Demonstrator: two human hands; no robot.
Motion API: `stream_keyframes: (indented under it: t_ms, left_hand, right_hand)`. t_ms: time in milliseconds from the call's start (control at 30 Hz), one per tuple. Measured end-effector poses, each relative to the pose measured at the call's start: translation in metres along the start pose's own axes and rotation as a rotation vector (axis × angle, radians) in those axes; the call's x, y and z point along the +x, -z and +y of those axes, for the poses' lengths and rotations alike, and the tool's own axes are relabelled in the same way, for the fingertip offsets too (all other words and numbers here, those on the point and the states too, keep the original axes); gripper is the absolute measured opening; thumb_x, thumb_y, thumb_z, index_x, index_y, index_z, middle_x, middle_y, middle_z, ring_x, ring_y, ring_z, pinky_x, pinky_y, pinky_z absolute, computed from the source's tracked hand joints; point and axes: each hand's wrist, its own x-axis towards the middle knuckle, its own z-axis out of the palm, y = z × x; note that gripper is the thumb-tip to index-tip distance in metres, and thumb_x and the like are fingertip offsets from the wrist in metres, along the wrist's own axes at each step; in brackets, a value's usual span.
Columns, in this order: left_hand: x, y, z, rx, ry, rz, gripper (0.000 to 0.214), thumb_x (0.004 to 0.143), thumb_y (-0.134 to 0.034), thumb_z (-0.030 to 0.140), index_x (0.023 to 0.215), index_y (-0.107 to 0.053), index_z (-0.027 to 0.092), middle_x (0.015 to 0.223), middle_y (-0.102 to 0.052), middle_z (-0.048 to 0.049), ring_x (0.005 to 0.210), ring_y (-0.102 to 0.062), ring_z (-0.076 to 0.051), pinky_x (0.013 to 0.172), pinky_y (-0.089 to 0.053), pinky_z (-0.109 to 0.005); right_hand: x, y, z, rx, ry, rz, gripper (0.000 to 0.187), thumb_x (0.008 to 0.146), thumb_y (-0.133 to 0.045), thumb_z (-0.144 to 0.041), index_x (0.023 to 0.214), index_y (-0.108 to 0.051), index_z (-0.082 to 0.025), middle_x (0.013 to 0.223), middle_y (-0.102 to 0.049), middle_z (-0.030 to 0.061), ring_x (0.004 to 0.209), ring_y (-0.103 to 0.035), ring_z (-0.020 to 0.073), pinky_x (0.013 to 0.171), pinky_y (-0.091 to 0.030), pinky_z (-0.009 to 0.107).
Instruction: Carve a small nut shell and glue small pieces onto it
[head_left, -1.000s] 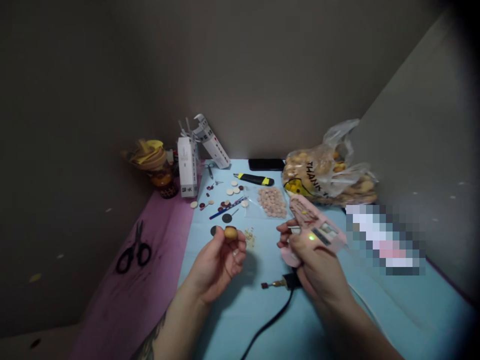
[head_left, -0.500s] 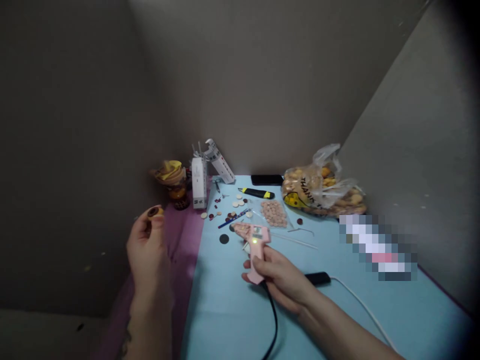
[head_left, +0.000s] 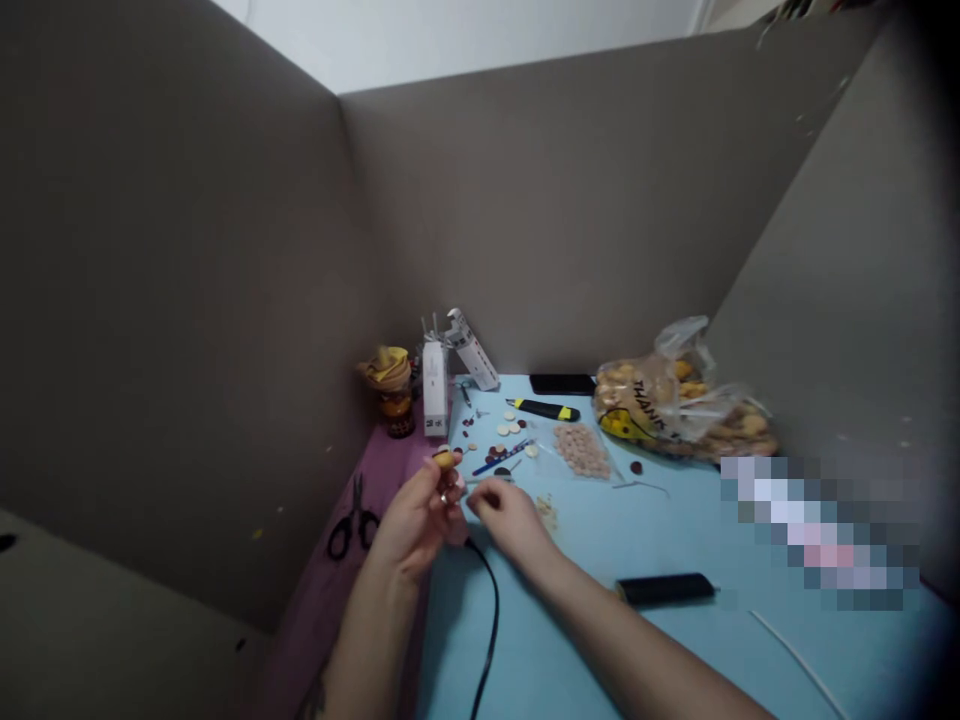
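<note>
My left hand is closed, with a small round yellow-brown piece with a dark end at its fingertips. The pink glue gun is in the same hand, mostly hidden by the fingers, and its black cord hangs down to the table. Close by on the right, my right hand has its fingers bent together beside the gun's rear. What those fingers pinch, if anything, is hidden. Behind them lie a blue patterned pen-like stick and small white and brown discs.
Black scissors lie on the purple cloth at left. Farther back are a cup, a white box, a utility knife, a bag of pink pieces and a large plastic bag. Tan crumbs and a black bar lie right.
The glue gun has gone from my right hand to my left. Both hands have come together, the left moving right with the yellow-brown piece. The view has tilted up and shifted left.
</note>
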Motion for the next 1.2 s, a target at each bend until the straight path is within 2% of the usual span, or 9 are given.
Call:
stream_keyframes:
  t_ms: [233,533,600,667,733,833,967,1100,1200]
  left_hand:
    - [-0.007,-0.02,-0.039,0.08,0.184,-0.096,0.042,0.059,-0.083,0.049,0.085,-0.071,0.017,0.081,-0.06,-0.0007,0.066,-0.052,-0.007,0.058,-0.039,-0.018]
    - [0.002,-0.043,-0.058,0.592,0.089,-0.336,0.055,0.073,-0.061,0.066,0.081,-0.07,0.013,0.061,-0.049,0.0014,0.051,-0.037,-0.008,0.049,-0.029,-0.022]
    - [0.007,-0.04,-0.043,0.894,-0.1,-0.218,0.048,0.076,-0.064,0.056,0.102,-0.07,0.016,0.07,-0.059,-0.0017,0.051,-0.043,-0.01,0.049,-0.033,-0.023]
    - [0.01,-0.036,-0.024,1.139,-0.565,0.17,0.044,0.073,-0.073,0.041,0.111,-0.067,0.021,0.087,-0.064,-0.0035,0.061,-0.05,-0.012,0.058,-0.041,-0.025]
    - [0.011,-0.032,-0.008,1.124,-0.906,0.479,0.046,0.077,-0.07,0.033,0.122,-0.06,0.025,0.107,-0.064,-0.005,0.079,-0.058,-0.015,0.072,-0.047,-0.028]
    - [0.012,-0.027,-0.005,1.0,-1.141,0.651,0.052,0.078,-0.069,0.027,0.127,-0.055,0.027,0.119,-0.062,-0.0025,0.094,-0.062,-0.017,0.084,-0.049,-0.032]
    - [0.012,-0.026,-0.033,1.155,-0.722,0.397,0.02,0.079,-0.066,0.034,0.088,-0.073,0.018,0.075,-0.072,-0.0036,0.071,-0.067,-0.019,0.071,-0.054,-0.033]
    - [0.01,-0.037,-0.064,0.827,-0.15,-0.113,0.036,0.073,-0.074,0.033,0.106,-0.071,0.019,0.106,-0.074,-0.0103,0.096,-0.069,-0.025,0.082,-0.054,-0.034]
    - [0.008,-0.044,-0.076,0.496,0.063,-0.249,0.045,0.07,-0.078,0.033,0.112,-0.068,0.02,0.106,-0.074,-0.011,0.097,-0.069,-0.024,0.082,-0.054,-0.032]
  right_hand:
    - [-0.039,0.068,-0.025,-0.353,0.637,0.192,0.049,0.073,-0.07,-0.02,0.12,-0.059,-0.026,0.117,-0.054,0.0091,0.113,-0.052,0.0265,0.099,-0.042,0.045]
    - [-0.046,0.108,-0.014,-0.373,0.731,0.168,0.022,0.079,-0.067,-0.016,0.099,-0.066,-0.026,0.091,-0.065,0.0038,0.092,-0.057,0.0229,0.083,-0.048,0.04]
    - [-0.045,0.113,-0.01,-0.321,0.691,0.168,0.02,0.079,-0.069,-0.018,0.098,-0.067,-0.026,0.09,-0.066,0.0037,0.091,-0.058,0.0227,0.082,-0.048,0.04]
    - [-0.044,0.117,-0.006,-0.267,0.651,0.173,0.02,0.079,-0.069,-0.018,0.097,-0.067,-0.025,0.09,-0.066,0.0037,0.09,-0.058,0.0222,0.081,-0.048,0.039]
    - [-0.043,0.12,-0.003,-0.224,0.613,0.177,0.02,0.078,-0.069,-0.016,0.097,-0.067,-0.025,0.09,-0.065,0.0035,0.089,-0.058,0.0215,0.081,-0.048,0.038]
    - [-0.042,0.121,0.0,-0.186,0.56,0.163,0.021,0.078,-0.069,-0.016,0.097,-0.068,-0.025,0.09,-0.065,0.003,0.089,-0.059,0.0207,0.081,-0.049,0.037]
    - [-0.042,0.118,0.002,-0.154,0.557,0.165,0.021,0.079,-0.07,-0.017,0.097,-0.069,-0.026,0.088,-0.066,0.0023,0.087,-0.059,0.0199,0.078,-0.049,0.035]
    - [-0.042,0.116,0.008,-0.174,0.601,0.17,0.025,0.08,-0.07,-0.017,0.102,-0.07,-0.029,0.091,-0.066,0.0026,0.091,-0.057,0.0204,0.081,-0.05,0.036]
    - [-0.043,0.115,0.014,-0.229,0.603,0.192,0.031,0.083,-0.068,-0.021,0.112,-0.069,-0.033,0.102,-0.062,0.0045,0.097,-0.057,0.0214,0.082,-0.051,0.037]
